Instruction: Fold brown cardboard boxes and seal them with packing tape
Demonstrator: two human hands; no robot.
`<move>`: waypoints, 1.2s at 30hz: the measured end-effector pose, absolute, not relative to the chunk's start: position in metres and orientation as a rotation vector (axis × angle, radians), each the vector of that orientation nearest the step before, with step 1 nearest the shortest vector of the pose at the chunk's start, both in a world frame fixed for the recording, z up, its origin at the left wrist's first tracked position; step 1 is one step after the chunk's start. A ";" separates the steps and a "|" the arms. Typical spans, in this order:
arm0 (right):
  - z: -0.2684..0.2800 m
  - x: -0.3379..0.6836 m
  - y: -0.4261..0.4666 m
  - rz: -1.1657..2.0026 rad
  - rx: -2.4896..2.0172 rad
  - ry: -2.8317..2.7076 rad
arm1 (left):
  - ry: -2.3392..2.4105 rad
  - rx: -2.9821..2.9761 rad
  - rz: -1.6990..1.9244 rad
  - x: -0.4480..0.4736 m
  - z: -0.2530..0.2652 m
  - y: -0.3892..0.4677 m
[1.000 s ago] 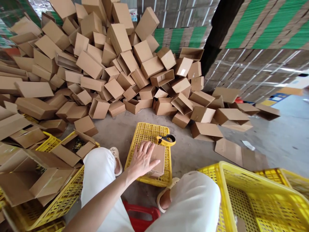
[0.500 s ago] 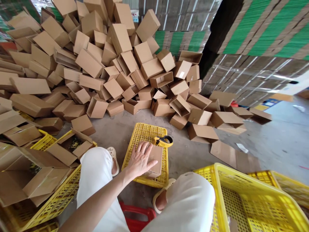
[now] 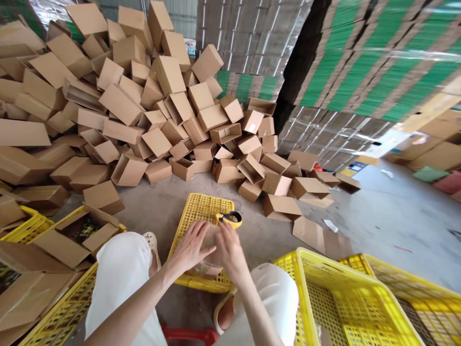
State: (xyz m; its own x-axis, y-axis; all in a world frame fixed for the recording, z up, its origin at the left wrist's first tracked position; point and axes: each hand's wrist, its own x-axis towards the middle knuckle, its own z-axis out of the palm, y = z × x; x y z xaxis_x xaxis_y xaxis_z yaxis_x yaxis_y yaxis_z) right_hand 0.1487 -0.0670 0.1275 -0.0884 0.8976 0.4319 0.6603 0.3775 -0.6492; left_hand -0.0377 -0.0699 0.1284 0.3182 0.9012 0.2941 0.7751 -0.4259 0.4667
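Observation:
A small cardboard box (image 3: 212, 262) sits on a yellow plastic crate (image 3: 190, 209) standing low between my knees. My left hand (image 3: 191, 246) lies over the box's left side, its fingers stretched out and its thumb pointing across the box. On the box's right side is my right hand (image 3: 229, 250), slightly blurred, with fingers extended forward; they cover part of the box. Just beyond the fingertips, a yellow and black tape dispenser (image 3: 233, 218) rests at the crate's far right end.
A big heap of cardboard boxes (image 3: 165, 110) fills the floor ahead. Yellow baskets (image 3: 300, 298) stand at my right. At my left, another yellow basket (image 3: 68, 298) carries opened cartons (image 3: 36, 298). Strapped cardboard stacks (image 3: 345, 62) rise behind, and a red stool (image 3: 187, 332) shows below me.
My right hand has come into view and over the box's right side. My left hand stays at the box. The view has turned to the right.

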 end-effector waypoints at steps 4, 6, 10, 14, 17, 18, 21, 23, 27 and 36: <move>0.118 0.148 -0.059 0.420 -1.373 -1.908 | 1.481 2.239 0.797 -0.048 0.122 -0.064; 0.118 0.152 -0.055 0.491 -1.380 -1.890 | 1.435 2.218 0.796 -0.051 0.123 -0.058; 0.120 0.156 -0.046 0.687 -1.367 -1.716 | 1.407 2.130 0.784 -0.050 0.130 -0.042; 0.120 0.150 -0.037 0.847 -1.380 -1.459 | 1.395 1.980 0.831 -0.047 0.126 -0.026; 0.122 0.146 -0.031 0.928 -1.363 -1.370 | 1.358 1.877 0.882 -0.046 0.121 -0.014; 0.123 0.146 -0.029 0.941 -1.360 -1.357 | 1.347 1.852 0.892 -0.045 0.120 -0.010; 0.123 0.145 -0.026 0.950 -1.360 -1.341 | 1.342 1.804 0.905 -0.043 0.120 0.000; 0.122 0.144 -0.025 0.951 -1.364 -1.331 | 1.358 1.804 0.919 -0.041 0.121 0.004; 0.118 0.141 -0.025 0.944 -1.380 -1.321 | 1.389 1.839 0.923 -0.038 0.121 0.006; 0.119 0.139 -0.027 0.899 -1.406 -1.356 | 1.401 1.866 0.952 -0.040 0.112 0.000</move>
